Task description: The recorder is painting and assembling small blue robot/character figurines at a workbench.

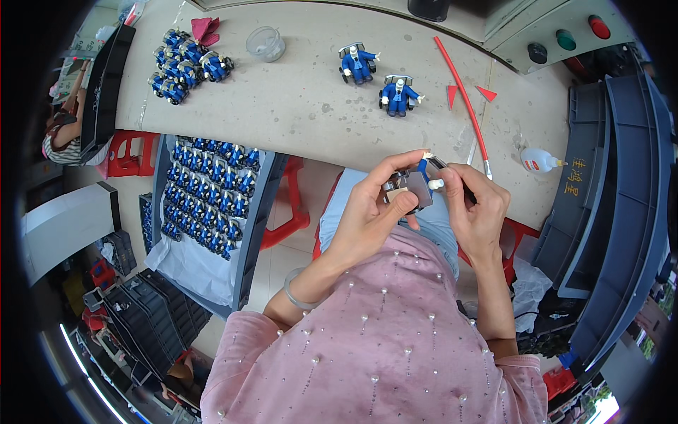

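My left hand (371, 212) is closed round a small toy figure (418, 185) in a blue suit, seated in a grey chair with dark wheels. It is held above my lap, just short of the table edge, with the chair's flat grey back toward me. The fingers of my right hand (482, 201) pinch a dark slender piece (467, 191) against the figure's side; its kind I cannot make out. Two similar seated figures, one farther back (357, 63) and one closer (400, 96), sit upright on the table beyond my hands.
A cluster of figures (183, 65), a pink cloth (205, 30) and a clear cup (265, 44) lie on the table's left. Toward the right are a red-handled brush (462, 99) and a white bottle (542, 160). A grey crate (244, 272) holds rows of figures.
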### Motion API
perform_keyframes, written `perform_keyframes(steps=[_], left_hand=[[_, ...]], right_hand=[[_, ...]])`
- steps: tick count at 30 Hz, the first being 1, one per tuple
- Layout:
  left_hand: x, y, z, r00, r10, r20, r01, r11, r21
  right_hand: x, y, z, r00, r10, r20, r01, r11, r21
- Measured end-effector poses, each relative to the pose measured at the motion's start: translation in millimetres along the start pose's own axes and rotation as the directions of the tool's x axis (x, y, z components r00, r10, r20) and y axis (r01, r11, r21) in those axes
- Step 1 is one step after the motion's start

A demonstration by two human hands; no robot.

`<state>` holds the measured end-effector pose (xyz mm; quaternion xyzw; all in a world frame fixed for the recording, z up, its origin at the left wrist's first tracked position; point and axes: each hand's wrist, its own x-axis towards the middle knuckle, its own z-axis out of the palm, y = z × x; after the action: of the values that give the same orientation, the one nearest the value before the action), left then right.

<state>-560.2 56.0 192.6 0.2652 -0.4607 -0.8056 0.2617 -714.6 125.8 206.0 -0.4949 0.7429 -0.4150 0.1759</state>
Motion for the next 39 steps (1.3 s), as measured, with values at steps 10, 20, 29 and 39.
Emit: perform_keyframes(steps=[10,20,29,39], left_hand=[[-1,-1,-1,1.000,-0.005,-0.013,0.005,1.000,0.002],[0,2,1,1.000,-0.010,-0.009,0.010,1.000,0.014],[1,4,2,1.000,-0.020,-0.013,0.020,1.000,-0.002],[0,4,2,1.000,-0.018,-0.016,0.018,1.000,-0.007]], right_hand=[[2,-1,-2,0.996,0.018,0.085,-0.022,0.999,0.047],[3,8,-3,0.967,0.160,0.200,-0.219,0.919,0.328],[1,0,-7,0.998,0.023,0.055,-0.024,1.000,0.019],[-1,-5,-5,1.000,0.014,0.003,-0.014,0.999,-0.043]])
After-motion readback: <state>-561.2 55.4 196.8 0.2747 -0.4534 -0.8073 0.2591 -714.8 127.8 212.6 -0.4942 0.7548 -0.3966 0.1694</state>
